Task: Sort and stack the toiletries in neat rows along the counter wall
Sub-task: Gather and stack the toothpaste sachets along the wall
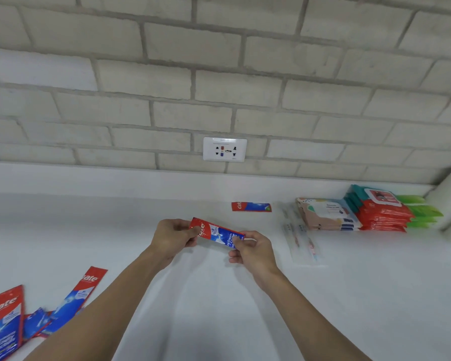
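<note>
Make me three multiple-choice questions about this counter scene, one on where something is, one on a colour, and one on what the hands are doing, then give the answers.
1. Where does the lone toothpaste box lie?
A. near the wall, below the wall socket
B. on top of the wipes
C. at the front counter edge

2. What colour are the fronts of the wipes packs stacked nearest the corner?
A. yellow
B. red-orange
C. black

3. How is the held toothpaste box gripped?
A. by one hand only
B. lying free on the counter
C. by both hands, one at each end

Answers: 1 A, it rests flat just below and right of the socket. 2 B, the stack shows red-orange fronts beside the beige wipes stack. 3 C, the left hand pinches the red end and the right hand the blue end.
</note>
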